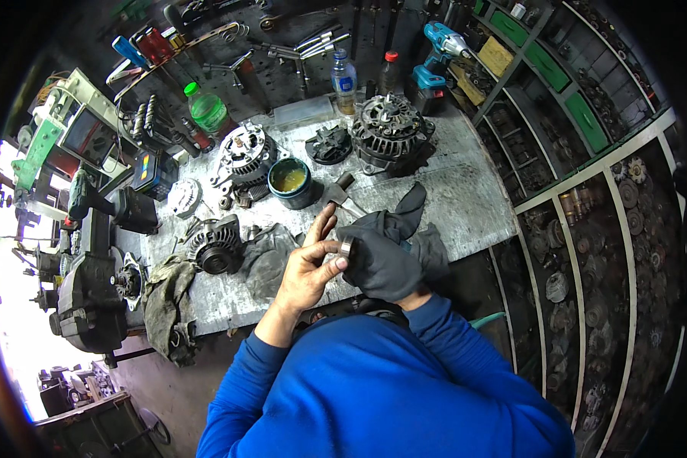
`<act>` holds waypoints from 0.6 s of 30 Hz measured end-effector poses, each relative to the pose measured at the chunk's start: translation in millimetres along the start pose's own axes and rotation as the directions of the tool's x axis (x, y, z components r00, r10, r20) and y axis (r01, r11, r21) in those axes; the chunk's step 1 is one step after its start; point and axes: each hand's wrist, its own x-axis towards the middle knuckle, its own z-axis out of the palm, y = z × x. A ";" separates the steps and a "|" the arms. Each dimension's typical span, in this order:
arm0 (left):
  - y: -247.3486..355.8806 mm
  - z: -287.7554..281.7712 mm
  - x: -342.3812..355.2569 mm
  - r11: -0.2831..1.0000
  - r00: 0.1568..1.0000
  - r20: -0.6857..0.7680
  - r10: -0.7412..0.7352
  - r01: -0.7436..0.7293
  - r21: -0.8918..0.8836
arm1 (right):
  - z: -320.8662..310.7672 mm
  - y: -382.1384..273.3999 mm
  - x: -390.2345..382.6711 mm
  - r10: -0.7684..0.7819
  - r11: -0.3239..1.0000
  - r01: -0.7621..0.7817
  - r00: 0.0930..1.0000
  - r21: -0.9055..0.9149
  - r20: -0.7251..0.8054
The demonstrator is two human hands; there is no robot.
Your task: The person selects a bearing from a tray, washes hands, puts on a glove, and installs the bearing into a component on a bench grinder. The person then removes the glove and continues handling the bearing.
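Note:
My left hand [311, 265] pinches a small metal bearing ring [346, 247] between thumb and fingers, just above the near edge of the grey workbench [473, 198]. My right hand is wrapped in a dark rag [385, 256] and presses that rag against the ring's right side; the hand itself is hidden under the cloth. Both blue sleeves rise from the lower edge.
On the bench stand a large alternator [391, 133], an open alternator housing [244, 156], a smaller alternator [215, 246], a round tub of yellowish grease [291, 182], a hammer [342, 195], and dirty rags [168, 298]. A bench vise [91, 282] sits left. Parts shelves [588, 229] fill the right.

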 end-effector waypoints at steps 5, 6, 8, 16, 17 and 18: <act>-17.7 3.4 -0.5 0.717 0.957 0.072 -0.279 0.258 -0.647 | 11.5 14.7 3.3 -0.366 0.875 0.267 0.911 -0.404 -0.188; -20.0 5.5 -0.1 0.647 0.941 0.101 -0.324 0.298 -0.702 | 11.8 16.4 0.7 -0.311 0.885 0.198 0.925 -0.421 -0.220; -22.9 10.0 1.0 0.543 0.919 0.139 -0.368 0.334 -0.771 | 10.1 18.6 -4.3 -0.344 0.863 0.205 0.908 -0.461 -0.240; -24.2 24.4 10.2 0.694 0.864 -0.017 -0.503 0.392 -0.604 | -15.3 24.1 -0.3 -0.364 0.844 0.223 0.906 -0.488 -0.215; -23.8 25.4 11.8 0.682 0.859 -0.031 -0.510 0.382 -0.624 | -19.2 24.4 2.4 -0.422 0.819 0.280 0.886 -0.501 -0.193; -23.4 26.8 13.3 0.661 0.863 -0.013 -0.506 0.378 -0.648 | -23.3 25.2 5.4 -0.468 0.789 0.336 0.871 -0.514 -0.147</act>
